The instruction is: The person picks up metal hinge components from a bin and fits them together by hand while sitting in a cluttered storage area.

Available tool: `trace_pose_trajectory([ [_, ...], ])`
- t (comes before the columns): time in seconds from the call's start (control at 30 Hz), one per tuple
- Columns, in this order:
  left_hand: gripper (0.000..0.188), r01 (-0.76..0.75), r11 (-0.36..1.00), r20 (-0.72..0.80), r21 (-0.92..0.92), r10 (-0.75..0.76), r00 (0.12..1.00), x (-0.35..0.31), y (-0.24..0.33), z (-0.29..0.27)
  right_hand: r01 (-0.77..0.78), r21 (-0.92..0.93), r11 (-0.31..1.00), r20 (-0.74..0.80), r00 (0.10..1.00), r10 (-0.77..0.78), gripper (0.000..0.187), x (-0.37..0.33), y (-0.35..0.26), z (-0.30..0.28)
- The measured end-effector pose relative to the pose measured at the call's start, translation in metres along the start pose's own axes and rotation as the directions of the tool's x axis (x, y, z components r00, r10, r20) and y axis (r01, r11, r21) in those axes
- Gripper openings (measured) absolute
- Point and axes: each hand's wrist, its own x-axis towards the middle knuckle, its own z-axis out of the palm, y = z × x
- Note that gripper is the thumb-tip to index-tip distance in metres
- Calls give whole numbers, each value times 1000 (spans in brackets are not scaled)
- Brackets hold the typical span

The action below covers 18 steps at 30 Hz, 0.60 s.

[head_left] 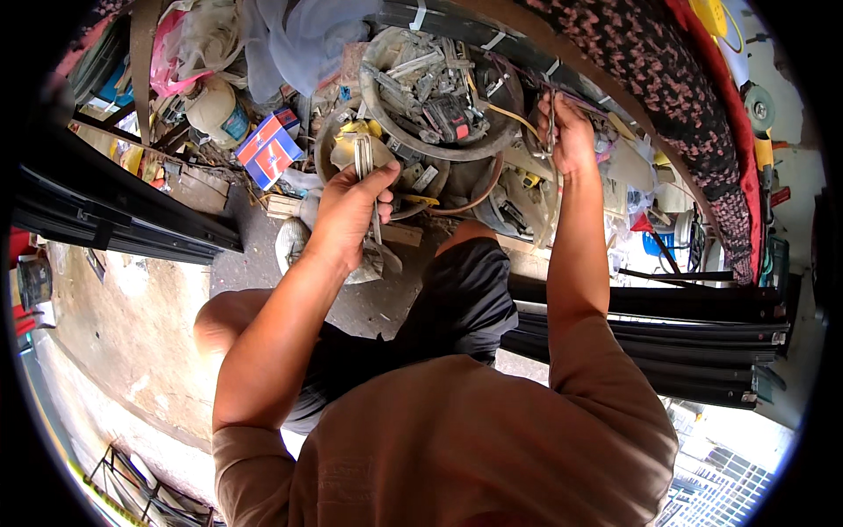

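My left hand (349,209) is closed around a small bundle of thin, pale strips (363,156), which stick up above the thumb and run down below the fingers. Farther right, my right hand (572,139) is raised beside a long dark bar (492,37) and pinches something slim and pale. A narrow, cord-like length (554,200) hangs beneath it; whether it is one piece with what the fingers hold, I cannot tell. Between and beyond the hands stands a round basin (391,133) heaped with small metal parts, with a black-and-red block (448,119) among them.
A blue, orange and white box (269,149) and a whitish jug (217,112) stand at the far left. Black profiles lie on the left (114,215) and right (650,342). Dark flowered cloth (654,83) covers something long at the far right. Clutter surrounds the basin.
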Motion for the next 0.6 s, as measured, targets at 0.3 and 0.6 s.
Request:
trace_pose_trajectory([
  [0.3,27,54,984,28,170,-60,998,0,-11,4,-78,429,900,389,915,-106,23,-16,27,-13],
  [0.6,34,138,976,39,170,-146,988,0,-31,8,-312,42,949,-223,923,313,31,7,63,-21],
])
